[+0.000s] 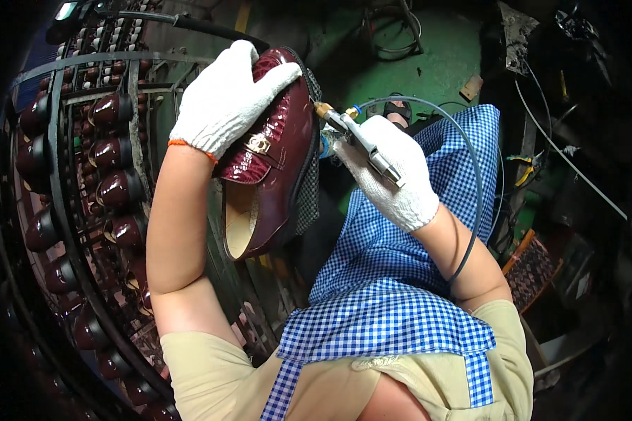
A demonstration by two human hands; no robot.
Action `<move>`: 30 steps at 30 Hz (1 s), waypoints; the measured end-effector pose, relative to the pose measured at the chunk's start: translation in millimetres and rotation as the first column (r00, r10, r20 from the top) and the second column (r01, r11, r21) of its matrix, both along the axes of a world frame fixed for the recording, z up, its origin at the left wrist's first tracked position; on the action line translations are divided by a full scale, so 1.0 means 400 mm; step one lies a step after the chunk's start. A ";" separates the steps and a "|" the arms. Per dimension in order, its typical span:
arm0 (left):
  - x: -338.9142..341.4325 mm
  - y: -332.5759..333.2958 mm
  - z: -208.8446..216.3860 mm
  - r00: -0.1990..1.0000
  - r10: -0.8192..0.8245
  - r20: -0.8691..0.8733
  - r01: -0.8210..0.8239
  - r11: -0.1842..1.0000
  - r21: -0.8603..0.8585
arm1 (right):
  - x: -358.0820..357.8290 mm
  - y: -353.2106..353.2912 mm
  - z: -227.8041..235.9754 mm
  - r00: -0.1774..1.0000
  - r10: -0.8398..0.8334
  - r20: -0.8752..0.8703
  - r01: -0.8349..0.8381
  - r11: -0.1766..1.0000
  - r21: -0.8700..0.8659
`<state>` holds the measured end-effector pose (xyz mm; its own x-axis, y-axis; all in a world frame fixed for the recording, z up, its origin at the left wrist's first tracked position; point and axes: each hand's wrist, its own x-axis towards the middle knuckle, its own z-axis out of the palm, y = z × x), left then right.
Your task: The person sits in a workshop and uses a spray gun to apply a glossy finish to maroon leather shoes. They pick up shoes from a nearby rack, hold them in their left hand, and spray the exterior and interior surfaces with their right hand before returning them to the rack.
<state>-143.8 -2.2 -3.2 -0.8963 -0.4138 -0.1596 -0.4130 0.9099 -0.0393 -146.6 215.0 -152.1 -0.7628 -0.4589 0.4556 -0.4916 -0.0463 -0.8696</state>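
Observation:
My left hand, in a white knit glove with an orange cuff edge, grips the toe end of a glossy burgundy loafer. The shoe is tilted, its opening toward me, with a gold-coloured ornament across its upper. In my gloved right hand is a small metal spray gun. Its brass nozzle points at the shoe's side, close to the sole edge. A thin grey-blue hose runs from the gun and loops round my right forearm. The fingers under the gun are partly hidden.
On the left stands a metal rack holding several rows of burgundy shoes. A dark rod crosses above my left hand. Cables hang at the right. A coiled hose lies on the green floor.

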 end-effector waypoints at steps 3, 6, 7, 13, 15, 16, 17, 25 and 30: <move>0.011 -0.005 -0.014 0.999 0.032 -0.042 -0.034 0.999 -0.041 | 0.012 0.017 0.017 0.999 0.032 -0.026 -0.031 0.999 0.038; 0.017 -0.008 -0.020 0.996 0.070 -0.061 -0.073 0.996 -0.051 | 0.041 0.029 0.008 0.999 0.035 -0.015 -0.034 0.998 0.049; 0.018 -0.012 -0.024 0.995 0.075 -0.068 -0.079 0.996 -0.052 | 0.052 0.033 0.002 0.999 0.029 -0.012 -0.029 0.998 0.050; 0.025 -0.023 -0.032 0.992 0.091 -0.085 -0.097 0.993 -0.073 | 0.121 0.072 -0.026 0.988 0.088 -0.130 -0.070 0.988 0.138; 0.026 -0.032 -0.039 0.991 0.091 -0.093 -0.100 0.991 -0.085 | 0.148 0.080 -0.029 0.982 0.177 0.063 -0.178 0.984 0.019; 0.027 -0.034 -0.039 0.992 0.089 -0.095 -0.097 0.992 -0.085 | 0.157 0.074 -0.021 0.994 0.110 -0.012 -0.110 0.994 -0.021; 0.024 -0.039 -0.039 0.993 0.087 -0.081 -0.094 0.992 -0.084 | 0.167 0.078 -0.021 0.993 0.115 -0.006 -0.115 0.993 -0.032; 0.030 -0.101 -0.054 0.998 -0.057 -0.010 0.055 0.986 -0.156 | 0.209 0.124 0.034 0.972 0.232 0.033 -0.232 0.972 0.021; 0.057 -0.131 -0.058 0.987 -0.155 0.028 0.158 0.961 -0.225 | 0.220 0.168 0.036 0.967 0.239 -0.083 -0.229 0.967 0.114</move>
